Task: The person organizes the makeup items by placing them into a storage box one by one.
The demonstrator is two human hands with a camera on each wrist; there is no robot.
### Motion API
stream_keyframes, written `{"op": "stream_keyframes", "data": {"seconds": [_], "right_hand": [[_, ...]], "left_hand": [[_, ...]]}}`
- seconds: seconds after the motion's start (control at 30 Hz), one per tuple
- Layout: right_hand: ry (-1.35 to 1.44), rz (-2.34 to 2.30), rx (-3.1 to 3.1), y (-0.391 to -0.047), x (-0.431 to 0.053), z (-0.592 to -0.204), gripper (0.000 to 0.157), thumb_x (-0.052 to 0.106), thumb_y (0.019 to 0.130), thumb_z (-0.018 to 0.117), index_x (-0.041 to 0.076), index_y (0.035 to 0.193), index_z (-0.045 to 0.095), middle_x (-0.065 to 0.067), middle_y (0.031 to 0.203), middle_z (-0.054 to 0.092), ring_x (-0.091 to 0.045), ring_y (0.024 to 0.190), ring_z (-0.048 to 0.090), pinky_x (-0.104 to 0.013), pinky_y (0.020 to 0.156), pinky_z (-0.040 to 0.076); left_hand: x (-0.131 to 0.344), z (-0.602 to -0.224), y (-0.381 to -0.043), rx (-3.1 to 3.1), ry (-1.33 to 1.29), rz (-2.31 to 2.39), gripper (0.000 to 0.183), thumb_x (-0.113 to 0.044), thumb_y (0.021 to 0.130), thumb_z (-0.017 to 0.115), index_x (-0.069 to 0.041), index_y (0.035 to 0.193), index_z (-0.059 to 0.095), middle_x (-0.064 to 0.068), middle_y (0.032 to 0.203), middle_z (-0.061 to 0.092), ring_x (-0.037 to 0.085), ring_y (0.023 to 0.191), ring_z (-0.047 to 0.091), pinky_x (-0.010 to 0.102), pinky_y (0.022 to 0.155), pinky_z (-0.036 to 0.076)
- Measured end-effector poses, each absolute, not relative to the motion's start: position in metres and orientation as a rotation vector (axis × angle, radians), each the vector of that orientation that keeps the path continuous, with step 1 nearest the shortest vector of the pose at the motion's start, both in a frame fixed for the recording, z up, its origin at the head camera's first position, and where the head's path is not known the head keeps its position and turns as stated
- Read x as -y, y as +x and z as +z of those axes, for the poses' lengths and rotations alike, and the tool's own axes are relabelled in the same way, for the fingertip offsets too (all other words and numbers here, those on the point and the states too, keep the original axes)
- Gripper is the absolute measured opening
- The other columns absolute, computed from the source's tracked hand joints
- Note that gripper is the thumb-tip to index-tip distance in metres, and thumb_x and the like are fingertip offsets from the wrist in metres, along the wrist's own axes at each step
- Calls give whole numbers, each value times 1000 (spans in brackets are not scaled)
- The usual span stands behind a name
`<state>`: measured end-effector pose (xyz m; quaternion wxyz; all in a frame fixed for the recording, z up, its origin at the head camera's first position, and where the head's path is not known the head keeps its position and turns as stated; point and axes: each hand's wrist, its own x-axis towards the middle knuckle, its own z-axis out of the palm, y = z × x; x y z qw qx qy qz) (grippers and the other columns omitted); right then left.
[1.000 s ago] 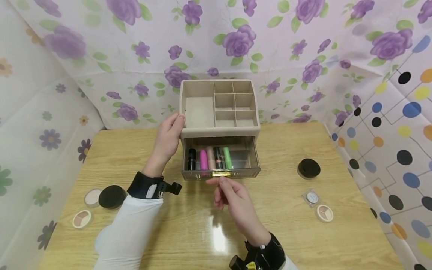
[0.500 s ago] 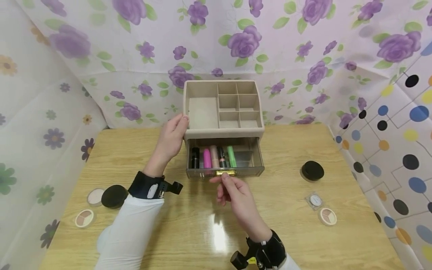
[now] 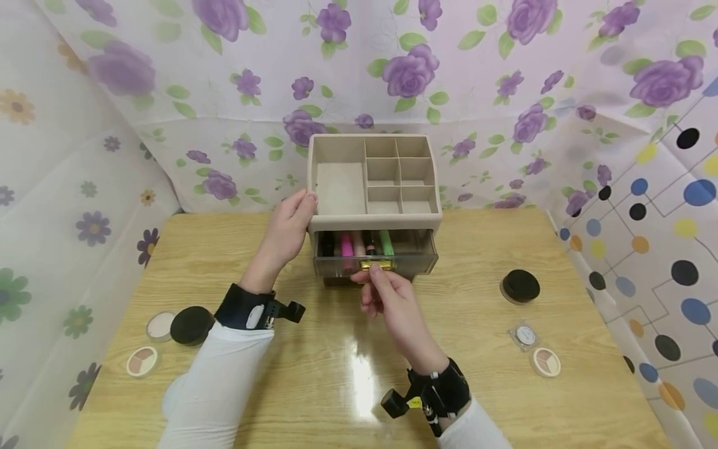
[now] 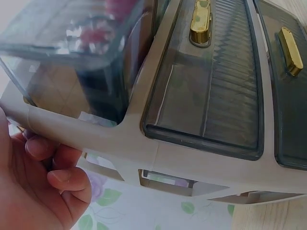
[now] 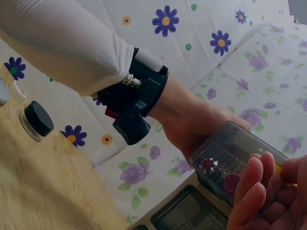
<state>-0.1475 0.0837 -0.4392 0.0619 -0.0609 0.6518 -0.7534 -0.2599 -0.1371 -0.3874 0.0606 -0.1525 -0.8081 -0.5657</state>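
Note:
A beige makeup organizer (image 3: 376, 219) stands at the middle back of the table. Its top drawer (image 3: 331, 267), of smoky clear plastic, juts partway out. Inside lie several tubes, among them a pink tube (image 3: 347, 244) and a green tube (image 3: 386, 242); their lower ends show dimly through the drawer front. My left hand (image 3: 286, 231) grips the organizer's left side, thumb at the top rim and fingers bent along the side wall in the left wrist view. With thumb and index finger, my right hand (image 3: 392, 299) pinches the drawer's gold handle (image 3: 376, 265); its other fingers are curled.
Two lower drawers with gold handles (image 4: 200, 21) show in the left wrist view. At right lie a black-lidded round jar (image 3: 520, 285), a small square case (image 3: 525, 335) and a round palette (image 3: 546, 362). Another black-lidded jar (image 3: 192, 325) and palette (image 3: 142, 362) lie at left.
The top drawer has slid inward toward the organizer, my right hand moving with its handle. Less of the tubes shows from above. My left hand keeps its grip on the organizer's side.

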Motion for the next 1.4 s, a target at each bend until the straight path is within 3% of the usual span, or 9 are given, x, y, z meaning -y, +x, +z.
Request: {"op": "stream_keyframes", "data": {"seconds": [0.2, 0.4, 0.67, 1.0, 1.23, 1.4], "right_hand": [[-151, -2286, -1988, -163, -83, -437, 49, 37, 116, 48, -6, 119, 72, -1, 75, 59, -16, 67, 57, -24, 60, 46], [-136, -2264, -2013, -175, -82, -435, 50, 37, 116, 48, -7, 122, 71, 0, 75, 60, -16, 66, 57, -24, 58, 44], [-134, -2285, -2022, -189, -83, -436, 48, 40, 115, 52, -3, 117, 74, 0, 74, 59, -14, 66, 57, -24, 58, 44], [-119, -2279, -2049, -195, -85, -436, 45, 39, 114, 55, -2, 115, 75, 0, 73, 60, -17, 65, 58, -23, 57, 44], [-107, -2259, -2054, -196, -85, -438, 47, 41, 114, 54, 0, 114, 76, 0, 74, 60, -16, 65, 59, -22, 57, 44], [-100, -2256, -2057, -197, -84, -439, 47, 42, 114, 53, 1, 112, 76, -1, 74, 60, -16, 65, 59, -22, 57, 44]], "left_hand": [[137, -386, -259, 2441, -468, -1728, 43, -35, 115, 38, 1, 105, 59, 20, 108, 62, 28, 101, 58, 43, 92, 48], [137, -387, -259, 2424, -483, -1749, 41, -34, 115, 39, 0, 99, 56, 20, 103, 60, 28, 97, 57, 41, 89, 47], [136, -389, -261, 2403, -502, -1755, 38, -31, 116, 40, -6, 88, 45, 13, 85, 41, 28, 86, 48, 37, 79, 41], [136, -389, -261, 2407, -496, -1754, 39, -33, 116, 39, -7, 87, 45, 13, 89, 45, 28, 88, 49, 38, 80, 42], [138, -389, -261, 2403, -491, -1762, 40, -34, 116, 39, -6, 86, 44, 13, 84, 36, 28, 81, 42, 38, 75, 37], [137, -389, -261, 2406, -471, -1779, 40, -35, 115, 40, -7, 88, 46, 13, 89, 44, 27, 88, 47, 37, 80, 40]]}}
